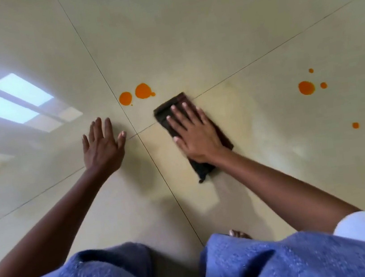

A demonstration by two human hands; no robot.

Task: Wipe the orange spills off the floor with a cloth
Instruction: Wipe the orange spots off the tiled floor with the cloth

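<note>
Right hand (196, 134) flat on cloth (225, 141); orange spills (143, 90) just beyond.

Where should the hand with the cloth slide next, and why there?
Probably slide the cloth forward and a little left, onto the two orange spots just past its far edge. The right hand presses flat on the cloth, and those spots lie nearest; the other spots sit farther off to the right. The left hand rests flat on the floor.
</note>
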